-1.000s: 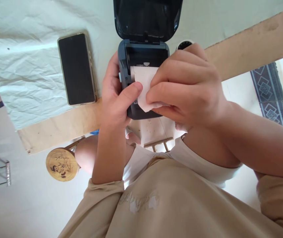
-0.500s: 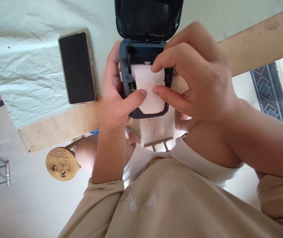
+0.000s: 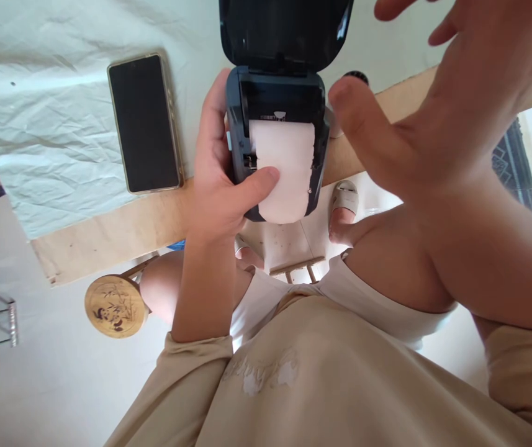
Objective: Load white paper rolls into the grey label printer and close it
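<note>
Though logo unreadable, left hand (image 3: 221,186) grips printer (image 3: 277,133).

The small printer (image 3: 277,105) is dark plastic, its open lid (image 3: 284,31) glossy inside; the paper strip (image 3: 283,167) across it is white and matt; the phone (image 3: 143,123) has a glossy black screen; the table cover (image 3: 61,124) looks like creased pale paper over bare wood (image 3: 107,239).

Printer (image 3: 275,105) at table (image 3: 117,233) edge, lid (image 3: 284,31) raised behind, paper (image 3: 283,167) in its bay; phone (image 3: 143,123) left on cloth (image 3: 51,124); stool (image 3: 115,306) below on floor.
</note>
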{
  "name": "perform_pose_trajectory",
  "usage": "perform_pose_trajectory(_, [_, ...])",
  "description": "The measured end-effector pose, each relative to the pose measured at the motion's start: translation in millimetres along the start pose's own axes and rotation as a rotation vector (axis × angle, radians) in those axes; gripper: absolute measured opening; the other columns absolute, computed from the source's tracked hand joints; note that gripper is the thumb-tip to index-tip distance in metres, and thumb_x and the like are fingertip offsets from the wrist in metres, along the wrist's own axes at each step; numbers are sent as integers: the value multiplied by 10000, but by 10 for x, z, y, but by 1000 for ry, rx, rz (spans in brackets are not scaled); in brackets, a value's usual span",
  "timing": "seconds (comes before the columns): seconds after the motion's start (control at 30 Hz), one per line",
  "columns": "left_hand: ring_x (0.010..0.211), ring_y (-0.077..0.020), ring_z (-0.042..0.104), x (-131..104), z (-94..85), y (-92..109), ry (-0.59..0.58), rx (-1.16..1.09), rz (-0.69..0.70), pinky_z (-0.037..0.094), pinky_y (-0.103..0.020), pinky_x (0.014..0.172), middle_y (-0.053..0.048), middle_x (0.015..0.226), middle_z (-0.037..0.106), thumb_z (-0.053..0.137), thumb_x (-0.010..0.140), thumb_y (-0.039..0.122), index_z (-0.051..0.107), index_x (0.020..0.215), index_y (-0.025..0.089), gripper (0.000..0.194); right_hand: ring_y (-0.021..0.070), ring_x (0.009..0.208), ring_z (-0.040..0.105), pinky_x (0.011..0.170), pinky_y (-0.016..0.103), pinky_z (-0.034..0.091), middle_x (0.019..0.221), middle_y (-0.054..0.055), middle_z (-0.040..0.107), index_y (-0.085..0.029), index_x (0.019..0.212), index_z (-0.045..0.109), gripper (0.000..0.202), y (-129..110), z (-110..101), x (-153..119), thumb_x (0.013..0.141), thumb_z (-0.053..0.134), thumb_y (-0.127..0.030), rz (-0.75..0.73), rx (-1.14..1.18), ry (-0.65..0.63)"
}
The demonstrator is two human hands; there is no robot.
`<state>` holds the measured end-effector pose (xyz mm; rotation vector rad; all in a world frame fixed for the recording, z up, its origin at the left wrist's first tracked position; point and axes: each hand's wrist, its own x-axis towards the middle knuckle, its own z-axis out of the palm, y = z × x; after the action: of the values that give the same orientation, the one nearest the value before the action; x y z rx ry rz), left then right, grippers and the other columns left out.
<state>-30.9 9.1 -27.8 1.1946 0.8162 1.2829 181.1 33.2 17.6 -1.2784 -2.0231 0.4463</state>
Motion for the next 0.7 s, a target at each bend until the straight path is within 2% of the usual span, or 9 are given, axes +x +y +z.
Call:
perform_pose_trajectory(0.13, [1231, -236, 531, 3, -27, -52, -3, 39, 44, 483, -369, 1028, -2, 1281, 557, 803, 540, 372, 503, 1219, 350, 742, 132, 1074, 563, 952, 267, 396, 1074, 13, 567, -136, 1175, 579, 598, 22, -28, 75, 807, 398, -571, -41, -219, 113])
perform_pose_trajectory(0.2, [1230, -226, 533, 18, -64, -107, 11, 64, 73, 487, -364, 1022, 0, 1290, 543, 784, 556, 419, 478, 1236, 357, 748, 112, 1065, 565, 933, 218, 425, 1093, 20, 568, -120, 1172, 581, 605, -34, -59, 80, 840, 341, -566, -55, -223, 74])
perform_pose_trajectory(0.27, [1241, -228, 524, 44, -113, -178, -25, 91, 93, 497, -372, 1020, 1, 1309, 523, 804, 523, 438, 435, 1269, 366, 836, 94, 1044, 560, 919, 206, 444, 1101, 14, 566, -154, 1143, 591, 555, -87, -92, 58, 850, 332, -549, -117, -202, 20])
perform_pose_trajectory(0.33, [1222, -234, 534, 73, -148, -242, -90, 102, 106, 520, -383, 993, -15, 1305, 512, 836, 465, 460, 387, 1300, 349, 954, 96, 1035, 551, 926, 247, 443, 1074, -4, 567, -213, 1082, 596, 459, -106, -112, 21, 839, 359, -523, -231, -205, 5])
perform_pose_trajectory(0.43, [1148, -220, 576, 90, -137, -279, -80, 83, 117, 549, -374, 925, -32, 1272, 521, 811, 491, 505, 345, 1313, 332, 961, 126, 1060, 536, 935, 324, 407, 1053, -15, 557, -236, 1001, 578, 369, -83, -106, -27, 818, 398, -501, -324, -208, 12])
perform_pose_trajectory(0.57, [1186, -235, 556, 57, -69, -240, 10, 69, 106, 523, -394, 990, -34, 1281, 525, 803, 513, 479, 375, 1308, 311, 919, 136, 1081, 520, 927, 325, 391, 1070, -27, 546, -243, 957, 572, 268, -54, -67, -54, 804, 455, -430, -371, -150, -10])
perform_pose_trajectory(0.7, [1207, -244, 546, 28, -69, -231, 36, 75, 106, 508, -395, 1020, -17, 1289, 531, 817, 492, 458, 446, 1227, 310, 836, 130, 1066, 527, 994, 361, 378, 1061, -53, 547, -271, 941, 575, 204, -59, -28, -70, 800, 481, -384, -375, -198, -20])
